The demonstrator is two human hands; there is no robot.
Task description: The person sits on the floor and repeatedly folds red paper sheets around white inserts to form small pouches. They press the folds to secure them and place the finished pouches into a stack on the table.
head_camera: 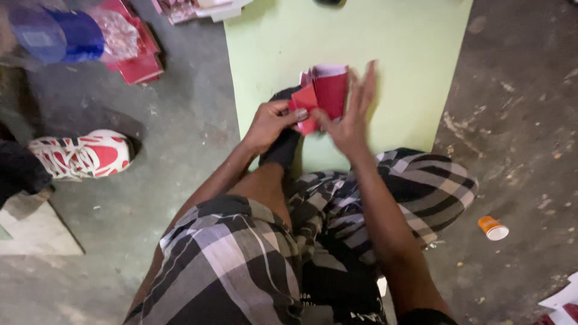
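Pinching a red paper piece (306, 103) between thumb and fingertips, left hand (269, 123) near centre, just at 9 o'clock of the right hand (351, 114). Right hand spread, fingers fanned and pointing toward 12 o'clock, slightly blurred, pressed against the lower edge of a folded red card (330, 90) with a pale inner face showing at its top. Red paper and card touching, both held above a light green mat (415, 54) lying on the grey concrete floor (180, 120). Dark sock (283, 147) just below the hands at 6 o'clock, resting on the mat's near edge. Checked shorts (241, 253) filling the lower middle. At 9 o'clock, well apart, a red-and-white shoe (84, 155). At 11 o'clock, blue plastic bags (60, 33) beside a stack of red packets (139, 63). At 4 o'clock, an orange cap (492, 228) lying on its side on the floor.
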